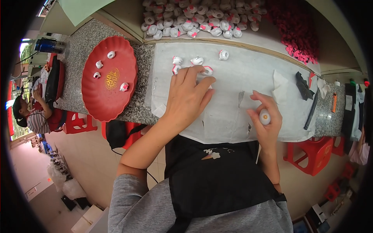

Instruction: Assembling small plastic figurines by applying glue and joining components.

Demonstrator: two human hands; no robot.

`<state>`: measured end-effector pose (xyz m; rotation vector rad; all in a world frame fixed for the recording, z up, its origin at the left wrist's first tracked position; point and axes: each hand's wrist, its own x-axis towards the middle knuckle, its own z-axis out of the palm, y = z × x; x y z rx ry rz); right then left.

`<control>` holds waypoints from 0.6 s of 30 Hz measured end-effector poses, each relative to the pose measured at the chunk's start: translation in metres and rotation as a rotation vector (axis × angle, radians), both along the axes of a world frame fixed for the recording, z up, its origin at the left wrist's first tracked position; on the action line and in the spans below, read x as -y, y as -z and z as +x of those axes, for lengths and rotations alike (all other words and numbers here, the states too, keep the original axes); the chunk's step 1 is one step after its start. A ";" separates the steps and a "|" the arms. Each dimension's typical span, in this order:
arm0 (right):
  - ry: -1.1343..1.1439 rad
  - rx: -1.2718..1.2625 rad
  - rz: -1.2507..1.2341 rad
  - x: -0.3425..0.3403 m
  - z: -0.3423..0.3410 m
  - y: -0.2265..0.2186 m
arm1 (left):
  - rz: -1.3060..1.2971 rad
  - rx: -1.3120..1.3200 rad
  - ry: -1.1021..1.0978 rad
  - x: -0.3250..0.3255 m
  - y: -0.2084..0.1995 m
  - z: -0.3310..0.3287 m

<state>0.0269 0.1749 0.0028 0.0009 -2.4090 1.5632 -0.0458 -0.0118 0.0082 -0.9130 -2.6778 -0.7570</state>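
Note:
My left hand (187, 92) reaches over the white sheet, fingers bent down among small white-and-pink hollow pieces (197, 60). Its index finger and thumb close on one small white piece, mostly hidden by the fingers. Another piece (208, 70) lies against the fingertips, and a separate one (223, 54) sits farther right. In my right hand (269, 120), the fingers curl round a white bottle-like tube (265, 117), seen end-on with an orange-yellow tip. This hand hovers near the right part of the sheet.
A red scalloped tray (87, 93) holds several pieces at the left. Behind the white sheet (241, 73), a shelf bears a heap of white pieces (194, 23) and pink parts (293, 35). Paper scraps (279, 86) and a dark stick (311, 112) lie right. Another person (37, 116) sits far left.

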 end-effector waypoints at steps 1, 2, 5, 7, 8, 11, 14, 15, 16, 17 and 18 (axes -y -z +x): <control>0.016 0.023 -0.014 -0.001 0.002 -0.001 | -0.002 -0.010 -0.003 -0.002 -0.002 -0.004; 0.013 0.013 -0.015 -0.001 0.002 -0.001 | 0.003 -0.032 0.011 -0.005 -0.004 -0.008; 0.021 0.008 -0.039 -0.002 0.004 0.002 | 0.017 -0.078 -0.003 -0.022 -0.003 -0.030; 0.017 -0.001 -0.035 -0.004 0.006 0.002 | 0.029 -0.100 -0.034 -0.033 0.000 -0.046; 0.020 -0.004 -0.032 -0.004 0.007 0.003 | -0.066 -0.091 -0.049 -0.037 0.005 -0.054; 0.015 -0.107 -0.227 -0.003 0.009 0.007 | -0.160 -0.092 -0.043 -0.039 0.015 -0.057; -0.111 0.006 -0.336 -0.017 0.016 0.009 | 0.024 0.079 0.033 -0.039 -0.001 -0.043; -0.102 0.039 -0.511 -0.015 0.017 0.003 | 0.208 0.258 0.077 -0.037 -0.006 -0.034; -0.102 0.039 -0.516 -0.013 0.016 -0.004 | 0.203 0.259 0.077 -0.032 -0.009 -0.026; -0.100 0.050 -0.480 -0.011 0.014 -0.009 | 0.397 0.422 0.123 -0.028 -0.011 -0.017; -0.097 0.062 -0.444 -0.010 0.013 -0.014 | 0.592 0.585 0.169 -0.026 -0.011 -0.008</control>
